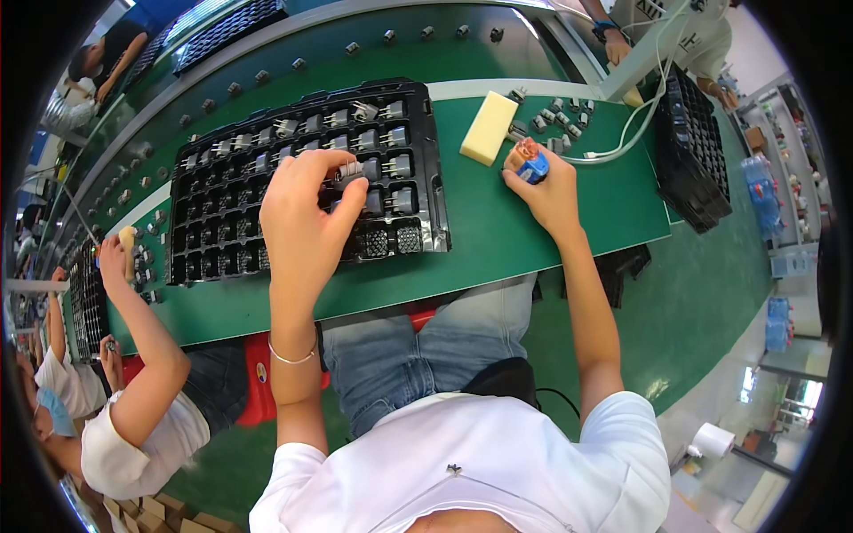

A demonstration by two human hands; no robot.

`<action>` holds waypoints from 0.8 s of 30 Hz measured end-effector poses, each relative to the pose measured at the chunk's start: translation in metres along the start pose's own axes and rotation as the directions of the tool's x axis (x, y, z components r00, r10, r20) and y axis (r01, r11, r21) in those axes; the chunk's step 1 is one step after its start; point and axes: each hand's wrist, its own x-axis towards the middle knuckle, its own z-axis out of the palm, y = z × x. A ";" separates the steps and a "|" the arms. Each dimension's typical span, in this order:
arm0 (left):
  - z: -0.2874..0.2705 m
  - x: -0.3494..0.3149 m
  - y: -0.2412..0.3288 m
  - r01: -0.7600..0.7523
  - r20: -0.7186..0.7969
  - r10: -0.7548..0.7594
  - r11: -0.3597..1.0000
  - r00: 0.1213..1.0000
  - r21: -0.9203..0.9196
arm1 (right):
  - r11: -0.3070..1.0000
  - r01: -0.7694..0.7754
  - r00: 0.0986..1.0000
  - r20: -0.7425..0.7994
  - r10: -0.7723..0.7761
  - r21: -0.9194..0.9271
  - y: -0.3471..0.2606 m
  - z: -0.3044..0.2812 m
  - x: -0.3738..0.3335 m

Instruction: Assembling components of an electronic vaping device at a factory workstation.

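Observation:
My left hand (306,209) is over the black compartment tray (442,209). Its thumb and forefinger pinch a small grey plug-like part (349,171) with metal pins. Similar grey parts with pins (395,137) stand in many of the tray's pockets, mostly in the far rows and on the right side. To the right, my right hand (551,191) is closed around a small blue tool with an orange-copper top (530,160). A clear hose (613,157) runs from beside that hand. Just left of it lies a pale yellow block (489,129); my fingers hide part of the tool.
Loose grey parts (560,120) lie behind my right hand on the green table (480,213). Stacked black trays (693,151) stand at the right end. A conveyor (409,58) carrying spaced parts runs along the back. A co-worker's arm (147,346) is at my left.

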 end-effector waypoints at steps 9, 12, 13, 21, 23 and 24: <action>-0.005 0.005 0.023 -0.059 -0.176 0.125 0.939 0.976 0.340 | 0.902 -0.126 0.986 0.153 0.068 0.413 -0.068 -0.015 -0.021; 0.005 0.000 0.067 -0.074 0.262 0.154 0.954 0.953 -0.291 | 0.833 -0.100 0.969 0.243 -0.043 0.544 -0.106 -0.030 -0.029; 0.015 0.001 0.072 -0.052 0.341 0.205 0.911 0.917 -0.409 | 0.790 -0.051 0.958 0.254 -0.134 0.610 -0.115 -0.033 -0.034; 0.039 -0.004 0.066 0.273 0.440 0.067 0.698 0.895 -0.661 | 0.589 -0.362 0.781 0.580 -0.232 0.723 -0.100 -0.068 -0.022; 0.041 -0.006 0.059 0.340 0.449 0.024 0.618 0.893 -0.709 | 0.758 -0.199 0.835 0.512 -0.200 0.621 -0.063 -0.091 0.014; 0.041 -0.007 0.058 0.401 0.458 -0.025 0.529 0.889 -0.748 | 0.865 -0.201 0.925 0.380 0.012 0.460 -0.043 -0.102 0.034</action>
